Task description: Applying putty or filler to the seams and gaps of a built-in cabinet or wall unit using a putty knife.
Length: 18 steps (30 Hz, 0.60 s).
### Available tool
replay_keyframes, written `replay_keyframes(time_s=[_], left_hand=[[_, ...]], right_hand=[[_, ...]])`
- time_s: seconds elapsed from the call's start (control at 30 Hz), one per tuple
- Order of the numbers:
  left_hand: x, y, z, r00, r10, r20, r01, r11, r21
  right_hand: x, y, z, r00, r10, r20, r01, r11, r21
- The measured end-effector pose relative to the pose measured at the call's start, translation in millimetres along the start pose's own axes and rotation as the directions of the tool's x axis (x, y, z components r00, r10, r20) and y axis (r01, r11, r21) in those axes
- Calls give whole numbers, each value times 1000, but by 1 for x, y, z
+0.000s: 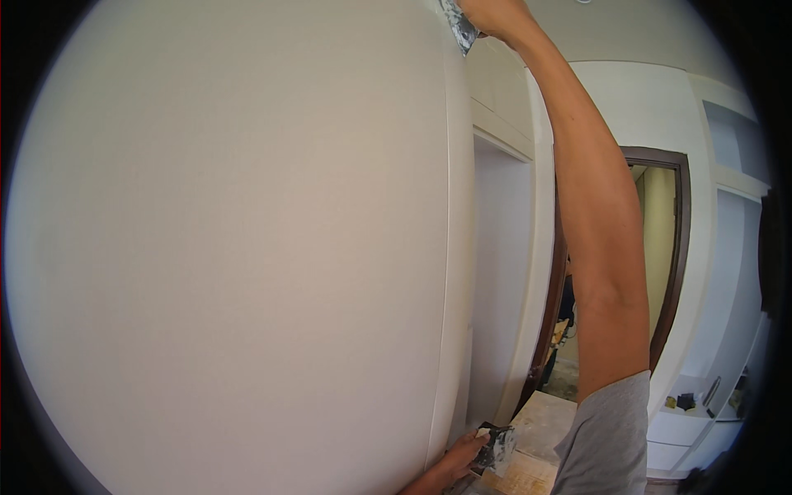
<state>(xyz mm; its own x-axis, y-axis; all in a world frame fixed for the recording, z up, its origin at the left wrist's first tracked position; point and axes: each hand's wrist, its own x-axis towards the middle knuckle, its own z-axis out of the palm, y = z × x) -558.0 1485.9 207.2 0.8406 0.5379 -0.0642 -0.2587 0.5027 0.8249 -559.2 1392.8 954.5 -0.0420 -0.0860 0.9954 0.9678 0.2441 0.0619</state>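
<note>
My right arm stretches up high, and my right hand [495,15] is closed on a putty knife [459,29] whose blade is smeared with white filler. The blade lies at the upper edge of the pale wall panel [272,247], by the seam [446,247] that runs down its right side. Low in the picture, my left hand [464,455] grips a second, dark scraper [497,448] with white filler on its blade. It is held just right of the panel's lower edge. The handles are mostly hidden by my fingers.
Right of the panel is a recessed white cabinet opening [500,247]. Beyond my arm stands a dark-framed doorway [681,247]. A board-topped surface [540,425] is below my right arm. White shelving [726,272] fills the far right, with small items on its low cabinet [681,429].
</note>
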Motion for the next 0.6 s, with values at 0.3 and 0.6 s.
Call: replay_keyframes(time_s=[0.3, 0.6], left_hand=[[-2, -1, 1, 1000, -12, -10, 13, 999, 48], [-3, 4, -1, 1000, 11, -16, -10, 998, 63]], right_hand=[[-7, 4, -5, 998, 69, -12, -67, 990, 126], [-2, 2, -4, 995, -6, -103, 1, 999, -49]])
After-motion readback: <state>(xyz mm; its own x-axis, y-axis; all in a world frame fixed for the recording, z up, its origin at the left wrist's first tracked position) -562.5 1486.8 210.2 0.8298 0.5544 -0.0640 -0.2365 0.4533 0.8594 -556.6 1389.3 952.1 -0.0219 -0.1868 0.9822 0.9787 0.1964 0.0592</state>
